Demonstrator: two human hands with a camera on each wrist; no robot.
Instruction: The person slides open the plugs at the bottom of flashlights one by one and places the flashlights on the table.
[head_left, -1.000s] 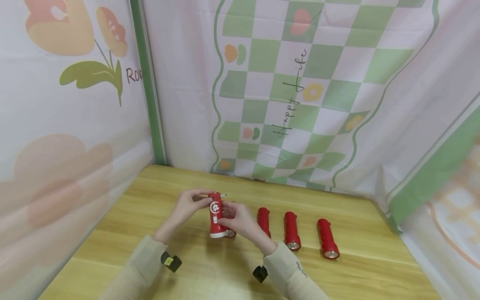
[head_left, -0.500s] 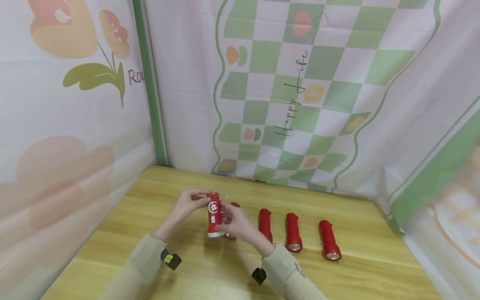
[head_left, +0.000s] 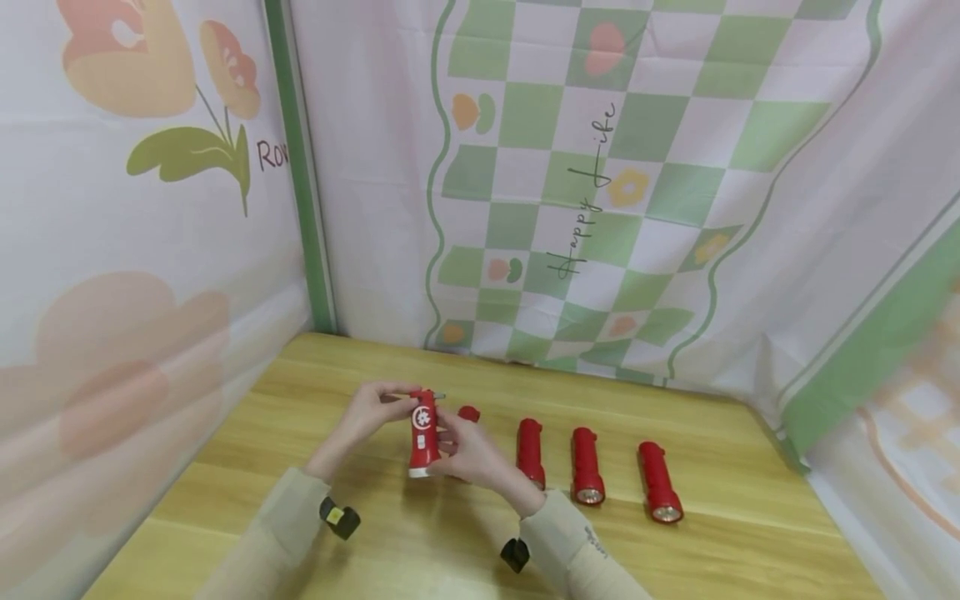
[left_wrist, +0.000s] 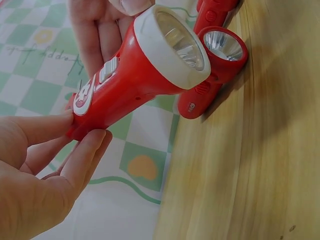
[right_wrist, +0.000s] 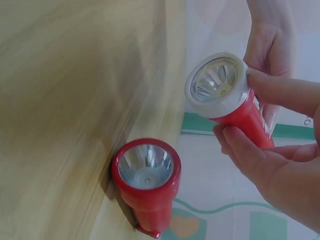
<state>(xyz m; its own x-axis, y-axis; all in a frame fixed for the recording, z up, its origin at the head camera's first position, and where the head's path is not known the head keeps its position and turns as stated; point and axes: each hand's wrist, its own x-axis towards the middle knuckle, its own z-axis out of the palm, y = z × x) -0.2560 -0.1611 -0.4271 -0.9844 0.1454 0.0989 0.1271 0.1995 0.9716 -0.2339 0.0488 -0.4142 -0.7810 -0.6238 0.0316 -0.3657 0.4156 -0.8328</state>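
Observation:
A red flashlight (head_left: 423, 435) with a white lens rim, a white switch and a round white emblem is held up over the table between both hands. Its lens end points down in the head view, and a small grey piece (head_left: 439, 396) juts from its tail. My left hand (head_left: 369, 415) pinches the tail end between thumb and fingers. With the thumb at the white rim and the fingers under the body, my right hand (right_wrist: 285, 170) grips the lens end. Close behind the right hand lies an all-red flashlight (right_wrist: 150, 205), partly covered by that hand in the head view.
Three more red flashlights lie to the right in a row: one (head_left: 529, 450) nearest the right hand, a middle one (head_left: 585, 462) and a far-right one (head_left: 657, 479). A patterned curtain (head_left: 510, 167) hangs behind the wooden table (head_left: 420, 550).
The held flashlight has shifted slightly left with both hands and tilted a little. More of the tail of the flashlight behind the right hand now shows.

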